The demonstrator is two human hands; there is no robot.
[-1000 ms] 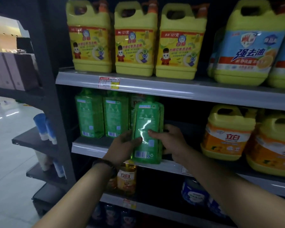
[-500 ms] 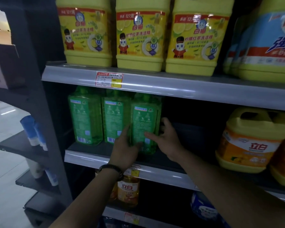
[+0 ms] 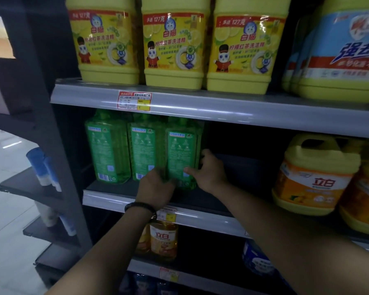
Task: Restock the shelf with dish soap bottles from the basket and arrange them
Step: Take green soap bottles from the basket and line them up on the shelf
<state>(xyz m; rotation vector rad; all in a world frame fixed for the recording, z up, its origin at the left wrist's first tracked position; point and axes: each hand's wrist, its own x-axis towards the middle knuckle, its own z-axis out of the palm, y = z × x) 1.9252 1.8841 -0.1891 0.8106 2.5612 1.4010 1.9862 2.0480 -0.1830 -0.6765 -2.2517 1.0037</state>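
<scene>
Green and glossy under its clear wrap, the dish soap pack (image 3: 182, 154) stands upright on the middle shelf (image 3: 115, 199), third in a row with two matching green packs (image 3: 108, 150) to its left, the nearer of them touching it or very nearly so. I have both hands on it. My left hand (image 3: 156, 188) is curled around its lower left corner, down where it meets the neighbouring pack, and my fingers hide that pack's bottom edge. My right hand (image 3: 209, 171) clasps the right side, with the thumb laid across the front label and the other fingers wrapped behind the edge, out of my sight. A dark wristband (image 3: 140, 206) sits on my left wrist, just above the shelf's grey front rail. To the right of the pack the shelf runs dark as far as an orange-labelled yellow jug (image 3: 313, 177), well apart from my hands. On the shelf above, three yellow lemon-print jugs (image 3: 175, 43) stand side by side, with a red and white price tag (image 3: 134, 100) on the rail below them, and a blue-labelled jug (image 3: 345, 50) stands further right. Below my left forearm an amber bottle (image 3: 163, 239) stands on the lower shelf. Off to the left, blue-capped tubes (image 3: 41, 167) lean on a dark side rack.
</scene>
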